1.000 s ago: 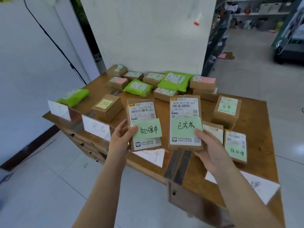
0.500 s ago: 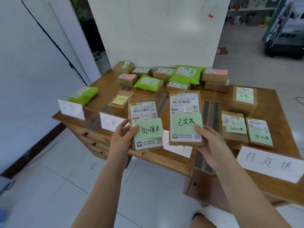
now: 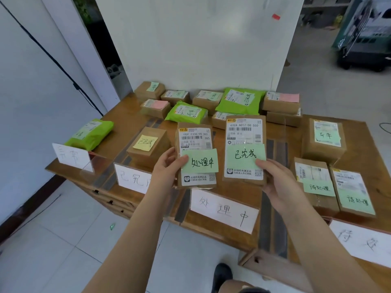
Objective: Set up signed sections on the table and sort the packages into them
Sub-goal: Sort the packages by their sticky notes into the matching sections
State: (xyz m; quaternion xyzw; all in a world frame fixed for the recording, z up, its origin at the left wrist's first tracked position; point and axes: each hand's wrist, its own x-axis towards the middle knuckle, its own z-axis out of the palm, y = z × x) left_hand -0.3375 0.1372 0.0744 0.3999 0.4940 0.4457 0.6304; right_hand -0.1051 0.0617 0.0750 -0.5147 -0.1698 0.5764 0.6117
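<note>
Holding one package in each of our hands, we now stand closer and squarer to the surface [image 3: 376,157] than a second ago — the signs along its front edge, half cut off before, read plainly. The left hand [image 3: 167,168] grips the left package [image 3: 195,157], thumb curled onto its green note reading 处理中; the right hand [image 3: 277,180] grips the right package [image 3: 245,149], thumb pressed on its green note reading 已完成. Both parcels are raised upright above the front of the surface, side by side and just apart, much as they were.

With the 处理中 sign [image 3: 224,210] directly below the left package and the 已完成 sign [image 3: 132,178] off to the left, we judge the labels checked and each parcel ready for its section.

Further signs stand at the far left [image 3: 72,156] and near right [image 3: 364,242]. Two brown boxes [image 3: 334,185] with green notes lie at the right, a box with a yellow note [image 3: 148,144] sits behind the 已完成 sign, and a green mailer [image 3: 91,133] lies at the left — a cluster of unsorted parcels [image 3: 220,102] waits against the white panel [image 3: 190,39]. Pale tile floor [image 3: 53,240] surrounds us, with shelving dim in the background.
</note>
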